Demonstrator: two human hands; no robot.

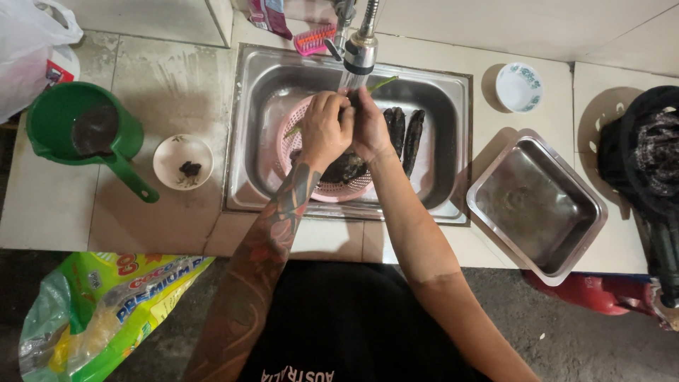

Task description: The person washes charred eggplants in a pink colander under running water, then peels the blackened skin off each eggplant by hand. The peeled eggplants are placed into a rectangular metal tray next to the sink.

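Both hands meet over a steel sink (263, 106), right under the faucet head (361, 53). My left hand (324, 131) and my right hand (370, 126) close together on a thin green stalk (382, 83), whose tip pokes out past the fingers. Below them a pink colander (332, 187) sits in the sink with dark food inside. Two or three long dark fish (404, 134) lie in the basin just right of the colander. Whether water runs from the faucet is hard to tell.
Left of the sink sit a green ladle pot (78, 127) and a small white bowl (183, 161) with dark scraps. A square steel tray (535, 205) and a patterned white bowl (519, 86) stand to the right, with a black stove burner (647, 155) beyond.
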